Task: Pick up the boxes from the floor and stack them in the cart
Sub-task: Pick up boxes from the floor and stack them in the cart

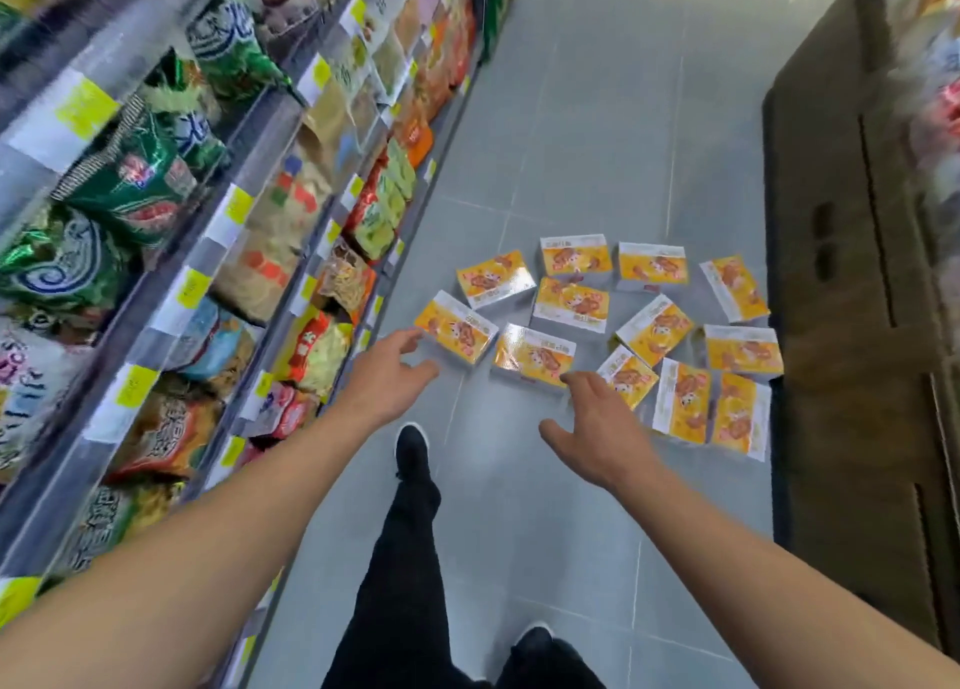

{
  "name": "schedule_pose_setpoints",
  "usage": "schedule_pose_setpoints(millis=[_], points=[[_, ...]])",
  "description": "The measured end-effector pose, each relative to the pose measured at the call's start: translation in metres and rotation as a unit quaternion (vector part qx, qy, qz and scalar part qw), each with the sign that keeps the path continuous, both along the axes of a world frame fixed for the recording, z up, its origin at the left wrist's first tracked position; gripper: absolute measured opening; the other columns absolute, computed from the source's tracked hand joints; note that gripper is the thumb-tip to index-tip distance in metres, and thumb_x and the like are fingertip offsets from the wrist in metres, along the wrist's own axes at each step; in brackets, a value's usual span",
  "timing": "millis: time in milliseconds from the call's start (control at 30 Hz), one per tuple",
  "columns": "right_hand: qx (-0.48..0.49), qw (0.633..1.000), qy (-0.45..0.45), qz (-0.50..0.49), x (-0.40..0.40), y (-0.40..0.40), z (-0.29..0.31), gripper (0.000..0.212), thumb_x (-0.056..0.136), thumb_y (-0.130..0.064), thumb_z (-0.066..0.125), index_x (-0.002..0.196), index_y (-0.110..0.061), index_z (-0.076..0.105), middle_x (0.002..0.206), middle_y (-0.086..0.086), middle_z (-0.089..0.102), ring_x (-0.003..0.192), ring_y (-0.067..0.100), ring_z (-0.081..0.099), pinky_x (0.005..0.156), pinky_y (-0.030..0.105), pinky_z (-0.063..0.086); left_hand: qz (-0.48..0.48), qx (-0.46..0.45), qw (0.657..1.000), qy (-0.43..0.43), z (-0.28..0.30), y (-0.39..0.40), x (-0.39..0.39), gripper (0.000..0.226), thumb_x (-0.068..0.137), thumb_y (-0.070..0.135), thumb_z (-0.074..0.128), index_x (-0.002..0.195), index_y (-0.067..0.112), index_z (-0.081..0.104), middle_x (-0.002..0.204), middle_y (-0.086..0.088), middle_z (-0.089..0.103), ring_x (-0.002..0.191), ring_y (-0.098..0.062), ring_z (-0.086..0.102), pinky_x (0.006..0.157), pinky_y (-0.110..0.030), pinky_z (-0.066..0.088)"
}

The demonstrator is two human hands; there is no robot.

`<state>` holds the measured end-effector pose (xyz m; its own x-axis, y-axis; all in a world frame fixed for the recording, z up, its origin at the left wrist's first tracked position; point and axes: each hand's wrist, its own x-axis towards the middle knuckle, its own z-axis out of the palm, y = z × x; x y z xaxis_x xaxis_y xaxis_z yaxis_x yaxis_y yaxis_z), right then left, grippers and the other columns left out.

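The grey tiled floor (571,116) fills the middle of the view and runs far ahead of both hands. To the left of the left hand stands a long store shelf (249,179) with several levels, full of snack bags in green, orange and beige, with yellow price labels on the edges. To the right of the right hand stands a tall brown cardboard carton (852,272), with blurred colourful packs above it.

The boxes (571,303) lie on the floor just ahead of the hands, about a dozen of them, all yellow-orange with a white band and a picture on top. They lie flat, scattered at different angles, some touching each other, and the rightmost ones are just beside the carton.

Below the hands are the person's legs in black trousers (400,558) and two black shoes with white soles; one shoe (413,449) is forward, between the two forearms.

The left hand (387,376) reaches forward with its fingers spread and relaxed, holding nothing; its fingertips are at the near corner of the leftmost box (456,327). The right hand (592,428) is also wide, with its thumb out, holding nothing, just short of a box (532,353) in the middle front.
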<state>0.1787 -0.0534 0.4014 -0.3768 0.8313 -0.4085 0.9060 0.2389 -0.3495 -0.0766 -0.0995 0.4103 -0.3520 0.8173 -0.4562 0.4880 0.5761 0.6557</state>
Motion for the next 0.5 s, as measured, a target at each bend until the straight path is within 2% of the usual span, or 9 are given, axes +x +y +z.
schedule_pose_setpoints(millis=[133, 267, 367, 500], points=[[-0.031, 0.999, -0.013, -0.039, -0.068, 0.076, -0.054, 0.067, 0.090, -0.042, 0.059, 0.146, -0.012, 0.039, 0.148, 0.007, 0.041, 0.134, 0.028, 0.040, 0.104, 0.037, 0.037, -0.041, -0.049, 0.998, -0.010, -0.060, 0.092, -0.066, 0.060, 0.088, 0.031, 0.066, 0.143, 0.019, 0.045, 0.144, -0.001, 0.052, 0.123, -0.023, 0.056, 0.099, -0.033, 0.042], [-0.064, 0.996, -0.005, -0.059, -0.108, 0.132, -0.103, 0.068, 0.090, -0.040, 0.059, 0.147, -0.010, 0.037, 0.148, 0.009, 0.041, 0.137, 0.028, 0.036, 0.110, 0.038, 0.035, -0.054, -0.070, 0.996, -0.007, -0.113, 0.153, -0.104, 0.063, 0.087, 0.035, 0.066, 0.143, 0.019, 0.045, 0.143, -0.002, 0.052, 0.124, -0.025, 0.055, 0.102, -0.040, 0.044], [-0.091, 0.993, -0.001, -0.078, -0.131, 0.169, -0.162, 0.063, 0.090, -0.036, 0.061, 0.143, -0.008, 0.042, 0.143, 0.009, 0.043, 0.132, 0.030, 0.040, 0.105, 0.034, 0.032, -0.045, -0.086, 0.995, -0.013, -0.172, 0.194, -0.123, 0.062, 0.087, 0.037, 0.066, 0.142, 0.019, 0.046, 0.142, -0.003, 0.053, 0.124, -0.025, 0.055, 0.101, -0.041, 0.045], [-0.129, 0.989, 0.005, -0.073, -0.156, 0.206, -0.277, 0.060, 0.089, -0.034, 0.063, 0.140, -0.006, 0.045, 0.141, 0.009, 0.045, 0.131, 0.028, 0.040, 0.101, 0.029, 0.030, -0.064, -0.123, 0.990, 0.002, -0.276, 0.227, -0.140, 0.068, 0.082, 0.050, 0.061, 0.142, 0.024, 0.044, 0.139, -0.003, 0.055, 0.116, -0.026, 0.059, 0.096, -0.038, 0.047]])
